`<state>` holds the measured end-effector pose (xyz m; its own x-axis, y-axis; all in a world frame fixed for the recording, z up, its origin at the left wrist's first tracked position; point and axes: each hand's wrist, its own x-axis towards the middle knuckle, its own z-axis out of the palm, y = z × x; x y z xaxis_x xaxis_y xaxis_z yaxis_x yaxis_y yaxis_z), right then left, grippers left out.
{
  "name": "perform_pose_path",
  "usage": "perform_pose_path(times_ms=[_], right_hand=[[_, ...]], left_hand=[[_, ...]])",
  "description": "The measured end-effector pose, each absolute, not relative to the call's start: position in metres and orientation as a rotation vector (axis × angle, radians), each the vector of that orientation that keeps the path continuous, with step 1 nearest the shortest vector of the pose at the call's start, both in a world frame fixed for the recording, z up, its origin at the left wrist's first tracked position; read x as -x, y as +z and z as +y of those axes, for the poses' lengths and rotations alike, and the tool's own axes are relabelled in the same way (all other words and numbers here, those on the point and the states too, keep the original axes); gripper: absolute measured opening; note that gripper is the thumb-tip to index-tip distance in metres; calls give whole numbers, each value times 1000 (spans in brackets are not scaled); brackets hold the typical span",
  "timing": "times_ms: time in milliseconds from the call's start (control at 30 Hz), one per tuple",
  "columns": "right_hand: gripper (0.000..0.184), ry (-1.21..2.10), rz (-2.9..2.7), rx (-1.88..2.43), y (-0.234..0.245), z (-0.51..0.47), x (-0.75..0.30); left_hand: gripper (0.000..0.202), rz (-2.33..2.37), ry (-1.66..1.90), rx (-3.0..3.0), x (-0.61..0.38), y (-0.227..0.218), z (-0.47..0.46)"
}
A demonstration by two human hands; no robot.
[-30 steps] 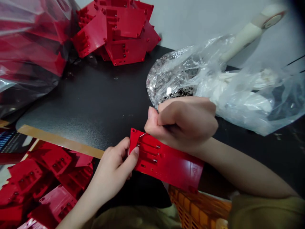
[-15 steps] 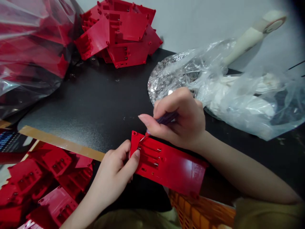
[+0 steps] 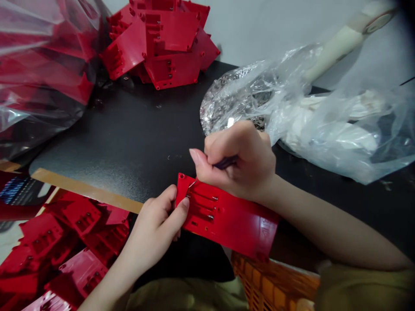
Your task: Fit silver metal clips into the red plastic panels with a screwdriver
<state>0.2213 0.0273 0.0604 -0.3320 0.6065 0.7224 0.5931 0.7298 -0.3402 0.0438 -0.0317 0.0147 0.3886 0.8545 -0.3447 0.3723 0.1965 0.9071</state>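
My left hand [image 3: 160, 229] grips the left end of a red plastic battery housing [image 3: 236, 226], thumb on top beside its battery slots. Small metal spring contacts [image 3: 212, 207] sit in the slots. In my right hand [image 3: 241, 162] is a tool with a dark purple handle [image 3: 226, 162], held in a closed fist. Its thin metal shaft [image 3: 192, 184] reaches down to the upper-left slot, near my left thumb. The tip's exact contact is too small to tell.
A pile of red housings [image 3: 175, 30] stands at the back. A clear bag of red parts [image 3: 48, 65] lies left, more housings [image 3: 84, 216] below it. On the right, a clear plastic bag [image 3: 327, 134] covers a round tray of small shiny metal parts [image 3: 223, 101]. An orange basket [image 3: 275, 285] stands below.
My right fist has come lower and tilted over the housing, so less of the tool's shaft shows. My left hand keeps its grip. The whole view has shifted slightly.
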Motion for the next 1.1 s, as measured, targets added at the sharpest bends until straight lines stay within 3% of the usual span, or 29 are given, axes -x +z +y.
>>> perform_pose_path(times_ms=[367,767,1100], right_hand=[[24,166,-1992,667,59,32,-223],[15,-350,-2146,695,74,21,-225],[20,-250,-2011,833,66,26,-222]], left_hand=[[35,1147,544,-1374,-44,12,-31],[35,1157,594,-1438,-46,9,-32],[37,1155,558,-1386,-45,8,-30]])
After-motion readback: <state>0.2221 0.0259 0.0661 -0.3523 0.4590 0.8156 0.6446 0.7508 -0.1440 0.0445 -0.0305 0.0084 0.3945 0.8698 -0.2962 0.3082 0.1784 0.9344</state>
